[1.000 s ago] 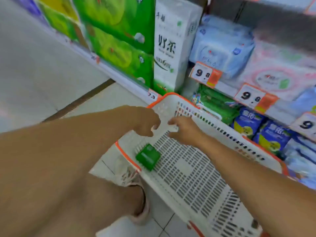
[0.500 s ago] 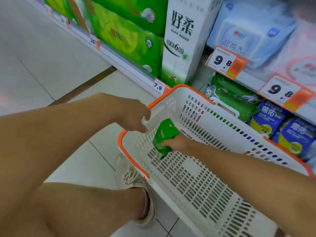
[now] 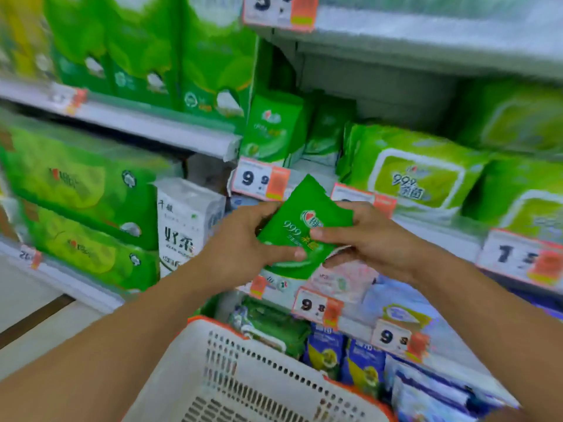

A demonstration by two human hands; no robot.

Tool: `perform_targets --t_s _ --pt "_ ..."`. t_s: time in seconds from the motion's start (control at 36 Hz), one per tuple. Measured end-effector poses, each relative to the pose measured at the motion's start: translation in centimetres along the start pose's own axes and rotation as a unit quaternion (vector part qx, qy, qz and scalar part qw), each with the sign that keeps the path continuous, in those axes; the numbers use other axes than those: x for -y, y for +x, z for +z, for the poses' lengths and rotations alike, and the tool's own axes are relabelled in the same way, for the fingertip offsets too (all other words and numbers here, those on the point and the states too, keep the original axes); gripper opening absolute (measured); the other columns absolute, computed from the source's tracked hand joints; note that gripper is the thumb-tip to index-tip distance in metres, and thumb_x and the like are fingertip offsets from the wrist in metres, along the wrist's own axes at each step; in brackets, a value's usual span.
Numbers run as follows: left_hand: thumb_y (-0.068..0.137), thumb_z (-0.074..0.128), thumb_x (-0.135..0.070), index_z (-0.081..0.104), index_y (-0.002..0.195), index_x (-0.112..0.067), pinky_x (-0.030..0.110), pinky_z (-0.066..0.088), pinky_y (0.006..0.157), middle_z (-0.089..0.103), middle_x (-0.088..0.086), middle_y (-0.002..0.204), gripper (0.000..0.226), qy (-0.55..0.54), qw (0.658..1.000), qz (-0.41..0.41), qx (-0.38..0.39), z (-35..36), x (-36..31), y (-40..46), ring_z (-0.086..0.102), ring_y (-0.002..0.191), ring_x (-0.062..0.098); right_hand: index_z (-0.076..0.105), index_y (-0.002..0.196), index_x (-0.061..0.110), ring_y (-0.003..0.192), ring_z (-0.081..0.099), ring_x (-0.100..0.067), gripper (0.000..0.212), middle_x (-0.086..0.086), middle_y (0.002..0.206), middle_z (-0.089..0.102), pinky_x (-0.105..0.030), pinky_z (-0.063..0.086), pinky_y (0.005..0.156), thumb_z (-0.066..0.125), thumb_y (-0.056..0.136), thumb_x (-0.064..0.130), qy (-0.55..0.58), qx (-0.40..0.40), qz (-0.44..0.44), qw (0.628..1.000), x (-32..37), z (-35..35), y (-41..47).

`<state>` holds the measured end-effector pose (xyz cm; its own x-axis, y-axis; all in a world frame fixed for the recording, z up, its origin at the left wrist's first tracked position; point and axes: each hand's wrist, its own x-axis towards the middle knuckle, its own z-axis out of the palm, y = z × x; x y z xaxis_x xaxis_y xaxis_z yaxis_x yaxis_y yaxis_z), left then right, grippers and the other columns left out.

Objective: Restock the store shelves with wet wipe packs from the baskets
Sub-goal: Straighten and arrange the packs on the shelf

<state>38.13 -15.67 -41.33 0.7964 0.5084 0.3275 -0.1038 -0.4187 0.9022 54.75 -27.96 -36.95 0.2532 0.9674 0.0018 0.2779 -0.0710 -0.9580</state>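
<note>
Both hands hold one small green wet wipe pack [image 3: 300, 226] in front of the shelves, above the basket. My left hand [image 3: 243, 248] grips its left and lower edge; my right hand [image 3: 365, 236] pinches its right side with the thumb across the front. Matching green packs [image 3: 272, 127] stand upright on the shelf just above and behind it, by a 9.9 price tag [image 3: 259, 179]. The white basket with an orange rim [image 3: 243, 376] sits below my arms; no packs show in the part of it I see.
Large green wipe packs [image 3: 417, 175] fill the shelf to the right. Green tissue bundles [image 3: 85, 184] and a white tissue pack [image 3: 185, 220] stand on the left. Blue and green packs [image 3: 326, 348] line the lower shelves behind the basket. Floor [image 3: 30, 300] lies at left.
My right hand lifted the green pack out of the basket up to shelf height. My left hand left the basket rim and joined it on the pack. My view tilted up.
</note>
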Motion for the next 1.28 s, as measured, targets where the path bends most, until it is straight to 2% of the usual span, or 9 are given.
perform_targets --t_s 0.11,0.19,0.31,0.47,0.58,0.81,0.94,1.14,1.28 --pt "0.078 0.082 -0.023 0.063 0.127 -0.025 0.017 0.053 0.084 0.073 -0.014 0.111 0.052 0.088 0.981 0.095 -0.146 1.4 -1.0 2.0 0.068 0.099 0.0 0.069 0.091 0.005 0.074 0.075 -0.025 0.028 -0.01 0.086 0.077 -0.039 0.061 0.06 0.087 0.069 0.005 -0.066 -0.138 -0.132 0.979 2.6 -1.9 0.6" --pt "0.092 0.06 -0.051 0.039 0.151 -0.029 0.036 0.046 0.102 0.051 -0.005 0.147 0.067 0.269 0.927 0.08 -0.247 0.9 -0.7 3.6 0.05 0.128 0.014 0.072 0.09 0.006 0.084 0.074 -0.034 0.038 -0.014 0.086 0.076 -0.055 0.06 0.068 0.093 0.064 0.023 -0.139 -0.248 -0.198 0.938 5.8 -4.6 3.0" --pt "0.098 0.035 -0.057 0.024 0.157 -0.02 0.033 0.018 0.12 0.027 0.0 0.162 0.07 0.353 0.909 0.055 -0.213 0.2 0.5 5.7 0.02 0.149 0.018 0.074 0.085 0.019 0.077 0.068 -0.002 0.031 0.005 0.082 0.075 -0.025 0.055 0.073 0.092 0.065 0.034 -0.311 -0.337 -0.19 0.868 9.4 -7.4 7.3" --pt "0.096 0.025 -0.051 0.017 0.159 -0.02 0.033 0.008 0.123 0.011 -0.001 0.166 0.07 0.431 0.884 0.083 -0.162 -1.5 1.2 9.2 0.008 0.153 0.018 0.05 0.141 0.007 0.127 0.054 -0.029 0.08 -0.013 0.145 0.052 -0.031 0.043 0.1 0.079 0.08 0.049 -0.523 -0.26 0.026 0.812 12.0 -10.0 16.0" --pt "0.103 0.042 -0.036 0.015 0.159 -0.024 0.035 0.016 0.121 0.006 -0.003 0.167 0.063 0.412 0.89 0.089 -0.173 -4.0 1.2 10.8 0.008 0.153 0.018 0.06 0.103 0.003 0.078 0.066 -0.022 0.063 -0.014 0.12 0.068 -0.028 0.05 0.069 0.088 0.068 0.047 -0.519 -0.289 0.059 0.803 11.7 -12.1 20.5" --pt "0.091 0.069 -0.029 0.008 0.158 -0.035 0.037 0.009 0.121 -0.012 -0.005 0.166 0.091 0.469 0.871 0.092 -0.115 -6.6 0.2 16.2 -0.01 0.153 0.017 0.032 0.151 0.022 0.134 0.041 -0.04 0.125 -0.018 0.148 0.037 -0.042 0.044 0.104 0.095 0.047 0.05 -0.618 -0.226 0.04 0.752 8.7 -14.0 23.9" --pt "0.09 0.07 -0.026 0.017 0.157 -0.035 0.047 0.038 0.11 -0.008 -0.011 0.166 0.086 0.387 0.9 0.106 -0.167 -5.7 2.1 15.9 0.016 0.152 0.019 0.027 0.155 0.011 0.139 0.044 -0.029 0.129 -0.011 0.156 0.039 -0.03 0.04 0.11 0.091 0.054 0.058 -0.687 -0.096 0.087 0.715 8.0 -12.4 24.8" --pt "0.092 0.069 -0.02 0.025 0.155 -0.035 0.03 0.043 0.084 -0.001 -0.019 0.165 0.078 0.372 0.908 0.101 -0.164 -6.4 1.2 15.1 0.053 0.127 0.021 0.033 0.152 0.007 0.127 0.054 -0.03 0.116 -0.012 0.145 0.051 -0.034 0.049 0.101 0.089 0.062 0.054 -0.718 -0.132 0.078 0.679 7.5 -11.3 24.9" --pt "0.093 0.065 -0.011 0.022 0.157 -0.033 0.037 0.042 0.099 -0.004 -0.014 0.166 0.08 0.383 0.91 0.087 -0.131 -6.9 0.6 14.7 0.051 0.125 0.039 0.01 0.159 0.011 0.141 0.039 -0.033 0.132 -0.013 0.16 0.031 -0.035 0.04 0.111 0.091 0.062 0.049 -0.704 -0.121 0.079 0.695 8.1 -11.1 23.9"
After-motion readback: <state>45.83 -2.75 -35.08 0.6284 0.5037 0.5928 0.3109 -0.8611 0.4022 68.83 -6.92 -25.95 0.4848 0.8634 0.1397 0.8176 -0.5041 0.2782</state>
